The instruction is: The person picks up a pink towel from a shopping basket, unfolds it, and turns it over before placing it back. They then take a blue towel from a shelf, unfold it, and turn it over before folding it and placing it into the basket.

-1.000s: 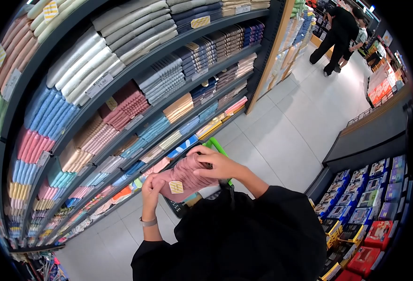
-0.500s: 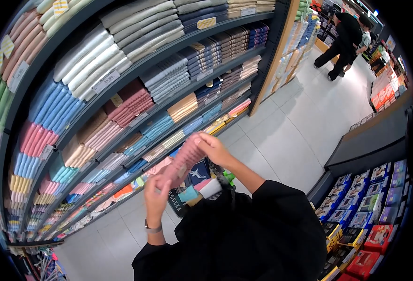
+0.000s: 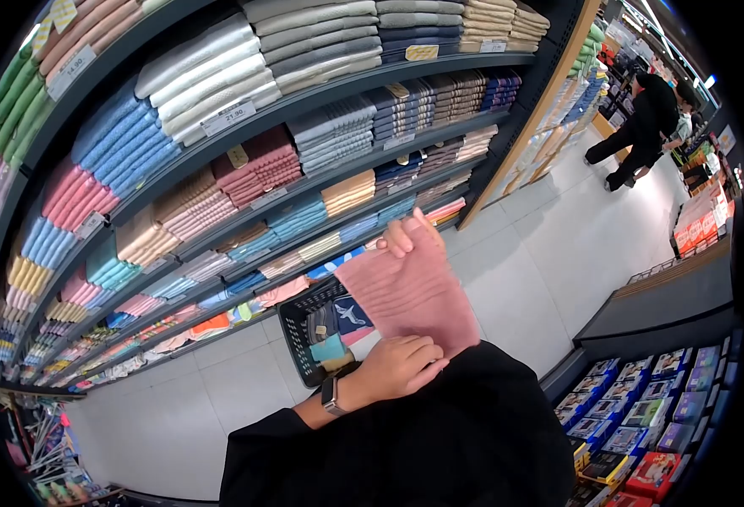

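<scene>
A dusty-pink ribbed towel (image 3: 414, 296) is spread between my two hands in front of my body. My right hand (image 3: 414, 237) grips its upper edge, fingers folded over the front, with the forearm hidden behind the cloth. My left hand (image 3: 397, 367), wearing a watch (image 3: 331, 396) on the wrist, has its fingers curled onto the lower edge. Partly covered by the towel, a black shopping basket (image 3: 294, 345) is below, holding a dark blue item (image 3: 351, 314) with a white figure and a teal cloth (image 3: 328, 349).
Shelves of folded towels (image 3: 258, 165) run along the left, with price tags (image 3: 228, 117) on their edges. A display of boxed goods (image 3: 634, 414) stands at the lower right. Two people (image 3: 646, 118) are farther down the tiled aisle (image 3: 549, 232).
The towel, bunched lengthwise between my hands before, is now opened out flat. My right hand has moved up and right; my left has moved right and down. The view has shifted.
</scene>
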Motion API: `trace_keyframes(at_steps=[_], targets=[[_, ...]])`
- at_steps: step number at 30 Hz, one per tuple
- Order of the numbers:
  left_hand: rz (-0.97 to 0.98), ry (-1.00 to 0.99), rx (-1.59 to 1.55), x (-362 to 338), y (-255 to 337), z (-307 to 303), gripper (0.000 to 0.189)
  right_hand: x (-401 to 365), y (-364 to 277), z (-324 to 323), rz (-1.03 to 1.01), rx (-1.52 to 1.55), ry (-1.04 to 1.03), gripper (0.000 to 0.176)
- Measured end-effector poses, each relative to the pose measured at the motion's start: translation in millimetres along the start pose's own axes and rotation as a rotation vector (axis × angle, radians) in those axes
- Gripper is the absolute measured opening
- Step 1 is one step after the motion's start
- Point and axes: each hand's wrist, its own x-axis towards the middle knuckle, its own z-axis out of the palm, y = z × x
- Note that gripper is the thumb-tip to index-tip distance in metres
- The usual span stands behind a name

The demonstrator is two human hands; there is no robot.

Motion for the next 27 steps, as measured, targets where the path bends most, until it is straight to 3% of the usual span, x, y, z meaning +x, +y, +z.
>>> trace_keyframes(at_steps=[1, 3, 7, 8, 9, 10, 12, 17, 19, 20, 21, 23, 24, 27], targets=[[0.031, -0.024, -0.066, -1, 1, -1, 0.014, -1, -5, 2, 0.005, 0.206, -0.041, 0.04], [-0.011, -0.071, -0.088, -14, -15, -7, 0.007, -3, -18, 6, 0.019, 0.305, -0.098, 0.04], [-0.548, 0.436, -0.503, -38, -57, 6, 0.007, -6, -30, 3, 0.034, 0.577, -0.245, 0.044], [-0.592, 0.418, -0.596, -43, -68, 9, 0.021, -5, -27, 2, 0.042, 0.575, -0.247, 0.044], [-0.594, 0.429, -0.595, -42, -68, 9, 0.021, -5, -22, 2, 0.022, 0.658, -0.313, 0.045], [-0.613, 0.401, -0.788, -38, -68, 9, 0.029, -3, -19, 3, 0.003, 0.741, -0.379, 0.045], [-0.637, 0.307, -1.008, -35, -65, 12, 0.048, -2, -20, 4, 0.039, 0.678, -0.427, 0.046], [-0.623, 0.283, -1.085, -36, -55, 20, 0.056, -7, -25, 0, 0.108, 0.546, -0.461, 0.047], [-0.631, 0.235, -0.54, -31, -40, 12, 0.053, -8, -27, 0, 0.086, 0.527, -0.452, 0.047], [-0.363, 0.311, -0.143, -24, -29, 5, 0.043, -8, -28, -2, 0.087, 0.518, -0.45, 0.047], [-0.361, 0.314, -0.152, -28, -26, 5, 0.043, -9, -29, -7, 0.066, 0.538, -0.423, 0.046], [-0.15, 0.133, 0.124, -41, -18, 6, 0.034, -9, -28, -15, 0.053, 0.555, -0.391, 0.046], [-0.056, 0.146, 0.134, -29, -7, -3, 0.031, -8, -28, -16, 0.061, 0.577, -0.416, 0.045], [-0.02, 0.192, 0.037, -23, -5, 2, 0.03, -9, -28, -17, 0.068, 0.598, -0.429, 0.046]])
